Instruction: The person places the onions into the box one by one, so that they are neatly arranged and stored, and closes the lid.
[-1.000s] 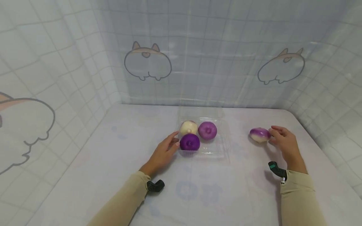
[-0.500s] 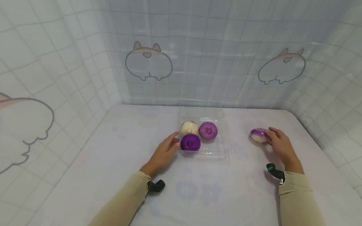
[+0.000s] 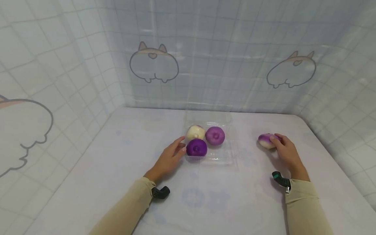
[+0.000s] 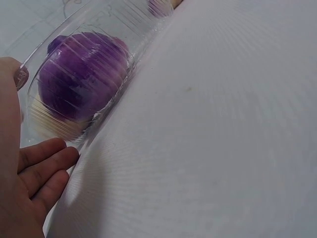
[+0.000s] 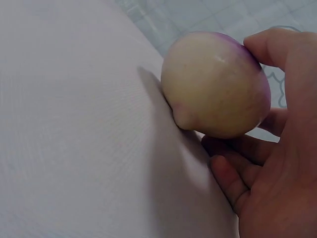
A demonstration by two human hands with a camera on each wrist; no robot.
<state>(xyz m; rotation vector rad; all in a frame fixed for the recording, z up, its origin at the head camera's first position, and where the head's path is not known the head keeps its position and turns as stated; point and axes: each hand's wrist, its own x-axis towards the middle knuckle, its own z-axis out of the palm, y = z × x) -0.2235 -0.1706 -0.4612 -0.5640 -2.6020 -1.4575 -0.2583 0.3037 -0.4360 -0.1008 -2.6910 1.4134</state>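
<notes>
In the head view, my right hand [image 3: 288, 155] pinches a purple-and-white onion [image 3: 264, 141] at the right of the table. The right wrist view shows the onion's pale side [image 5: 208, 84] and small pointed tip, thumb above and fingers curled below. My left hand [image 3: 168, 159] rests against the left side of a clear plastic box [image 3: 221, 154], fingers relaxed. Up close in the left wrist view, its thumb [image 4: 21, 77] is right at the box's rim. Inside the box lie a white onion [image 3: 195, 133], a light purple onion [image 3: 215, 136] and a dark purple onion [image 3: 196, 148].
The box's clear lid [image 3: 208, 116] lies folded back toward the rear wall. A white cloth [image 3: 243, 195] with faint prints covers the table. Tile-patterned sheets with cartoon animals [image 3: 154, 65] enclose the back and sides.
My right hand has moved left onto the purple-and-white onion and taken hold of it, thumb now across its near side. The left hand and the box have stayed in place.
</notes>
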